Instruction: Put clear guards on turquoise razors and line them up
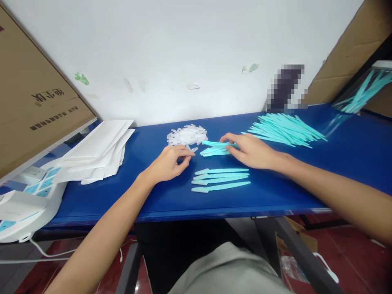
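Observation:
My left hand (173,163) pinches a small translucent cap (192,150) between thumb and fingertips, just in front of a pile of such caps (187,135). My right hand (245,150) is closed on a turquoise stick (214,143), held above a few more turquoise sticks (214,151) on the blue table. Nearer the front edge, several turquoise sticks with pale tips at their left ends (222,177) lie side by side. A large heap of turquoise sticks (284,128) lies behind my right hand.
White paper sleeves (101,143) are stacked on the left of the blue table (159,204), beside a white machine with blue panels (58,196). A cardboard box (39,90) stands at far left. A bag of turquoise sticks (366,92) is at far right, and a white wall (171,53) rises behind.

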`<state>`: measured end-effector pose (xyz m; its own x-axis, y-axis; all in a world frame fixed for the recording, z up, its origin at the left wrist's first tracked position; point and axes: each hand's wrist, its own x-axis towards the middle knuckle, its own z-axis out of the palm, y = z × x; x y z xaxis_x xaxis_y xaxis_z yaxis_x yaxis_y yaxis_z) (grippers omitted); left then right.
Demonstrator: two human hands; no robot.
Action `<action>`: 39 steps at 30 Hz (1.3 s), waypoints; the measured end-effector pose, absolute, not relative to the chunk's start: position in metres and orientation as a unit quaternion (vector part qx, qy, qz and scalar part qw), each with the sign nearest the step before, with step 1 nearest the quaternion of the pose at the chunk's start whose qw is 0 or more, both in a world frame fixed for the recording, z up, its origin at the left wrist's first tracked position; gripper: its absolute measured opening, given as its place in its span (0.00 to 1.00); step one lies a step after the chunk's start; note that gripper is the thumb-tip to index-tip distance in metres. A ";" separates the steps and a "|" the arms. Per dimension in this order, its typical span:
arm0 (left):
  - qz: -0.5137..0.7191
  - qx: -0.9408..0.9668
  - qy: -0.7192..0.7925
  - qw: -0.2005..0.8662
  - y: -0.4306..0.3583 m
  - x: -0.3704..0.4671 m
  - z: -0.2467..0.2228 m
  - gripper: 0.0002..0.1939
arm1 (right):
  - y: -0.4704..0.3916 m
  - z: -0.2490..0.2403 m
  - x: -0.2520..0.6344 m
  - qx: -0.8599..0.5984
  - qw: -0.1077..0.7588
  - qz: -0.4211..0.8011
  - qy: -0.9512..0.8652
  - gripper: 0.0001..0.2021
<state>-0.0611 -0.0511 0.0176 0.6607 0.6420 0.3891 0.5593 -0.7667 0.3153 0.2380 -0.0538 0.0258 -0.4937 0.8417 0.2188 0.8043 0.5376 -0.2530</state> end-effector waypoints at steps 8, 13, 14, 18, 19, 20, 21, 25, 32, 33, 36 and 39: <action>0.276 0.901 0.322 0.090 -0.048 -0.062 0.013 0.12 | -0.054 0.026 0.238 -0.475 0.164 0.062 -0.862 0.18; 0.247 0.904 0.325 0.126 -0.049 -0.060 0.013 0.07 | -0.055 0.028 0.240 -0.474 0.173 0.057 -0.862 0.19; 0.235 0.907 0.324 0.130 -0.049 -0.059 0.014 0.07 | -0.055 0.029 0.241 -0.466 0.172 0.061 -0.866 0.19; 0.219 0.915 0.305 0.145 -0.051 -0.056 0.017 0.07 | -0.057 0.033 0.244 -0.396 0.167 0.075 -0.900 0.20; 0.221 0.916 0.300 0.149 -0.051 -0.056 0.017 0.06 | -0.057 0.033 0.244 -0.379 0.166 0.070 -0.908 0.20; 0.222 0.916 0.298 0.155 -0.052 -0.055 0.018 0.06 | -0.056 0.033 0.245 -0.367 0.164 0.063 -0.913 0.20; 0.221 0.914 0.297 0.165 -0.053 -0.055 0.019 0.06 | -0.056 0.034 0.246 -0.359 0.160 0.055 -0.918 0.20; 0.211 0.904 0.303 0.214 -0.057 -0.054 0.022 0.08 | -0.057 0.036 0.246 -0.348 0.137 0.043 -0.926 0.19; 0.211 0.903 0.297 0.226 -0.057 -0.054 0.022 0.08 | -0.058 0.037 0.246 -0.327 0.114 0.045 -0.937 0.18; 0.212 0.904 0.296 0.225 -0.057 -0.054 0.022 0.08 | -0.058 0.036 0.246 -0.326 0.114 0.044 -0.937 0.18; 0.212 0.906 0.296 0.215 -0.055 -0.054 0.020 0.09 | -0.057 0.035 0.246 -0.325 0.113 0.047 -0.938 0.18; 0.215 0.911 0.290 0.201 -0.054 -0.053 0.017 0.09 | -0.058 0.036 0.245 -0.322 0.105 0.047 -0.940 0.18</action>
